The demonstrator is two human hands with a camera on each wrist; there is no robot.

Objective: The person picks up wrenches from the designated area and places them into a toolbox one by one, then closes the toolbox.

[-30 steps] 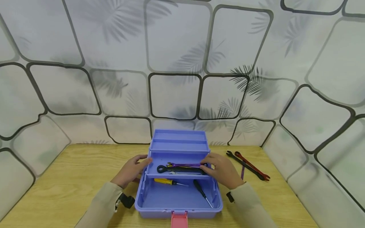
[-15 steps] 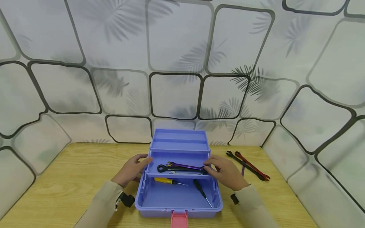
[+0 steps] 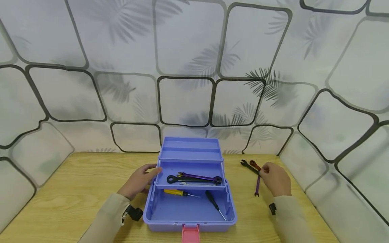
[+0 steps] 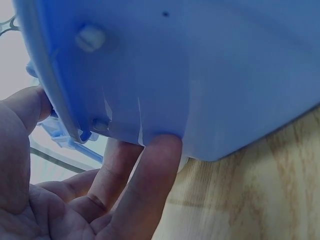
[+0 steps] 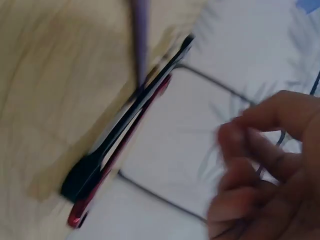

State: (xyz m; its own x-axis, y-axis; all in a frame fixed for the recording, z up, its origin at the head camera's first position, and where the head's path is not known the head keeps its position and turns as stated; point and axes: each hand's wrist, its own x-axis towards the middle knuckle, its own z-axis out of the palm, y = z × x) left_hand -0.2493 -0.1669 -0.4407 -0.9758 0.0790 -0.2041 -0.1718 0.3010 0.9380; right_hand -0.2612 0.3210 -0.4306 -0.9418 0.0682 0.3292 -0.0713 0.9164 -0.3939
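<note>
My left hand (image 3: 138, 182) holds the left side of an open blue toolbox (image 3: 189, 212), thumb at the edge and fingers against the outer wall (image 4: 225, 85). At the right, my right hand (image 3: 276, 180) is over the loose wrenches, its fingers loosely bent and empty in the right wrist view. Beneath it lie a black wrench (image 5: 125, 120), a red wrench (image 5: 77, 216) and a purple wrench (image 3: 257, 187), partly hidden by the hand in the head view. In the toolbox's raised tray (image 3: 188, 167) lie a black ratchet wrench (image 3: 173, 179), a purple wrench (image 3: 200, 177) and other wrenches.
A yellow-handled screwdriver (image 3: 174, 192) and a black-handled screwdriver (image 3: 212, 199) lie in the toolbox's lower compartment. A pink latch (image 3: 190, 233) hangs at its front. The wooden table (image 3: 91, 179) meets a patterned backdrop (image 3: 188, 101) behind and at both sides.
My right hand has left the wrenches in the tray and moved right, over the wrenches on the table. The purple wrench in the tray now lies free. My left hand stays put.
</note>
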